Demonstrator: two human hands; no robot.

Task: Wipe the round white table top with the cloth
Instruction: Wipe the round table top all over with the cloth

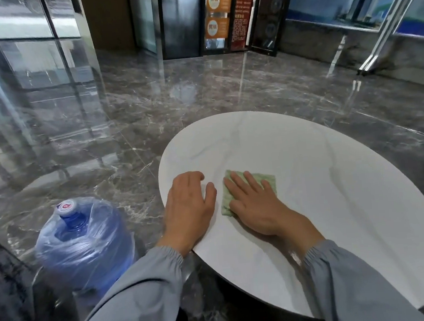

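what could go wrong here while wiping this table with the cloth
1. The right hand presses flat on a small green cloth lying near the left edge; the far and right parts of the round white table top could be missed.
2. The left hand leans on the rim, so the top might tip if it sits on a narrow base.
3. A step back could knock the water jug on the glossy floor.

Glossy grey marble floor (128, 111) reflects glass windows (18, 18).

orange wall signs (218, 12), red poster (245, 7), characters too blurred to read
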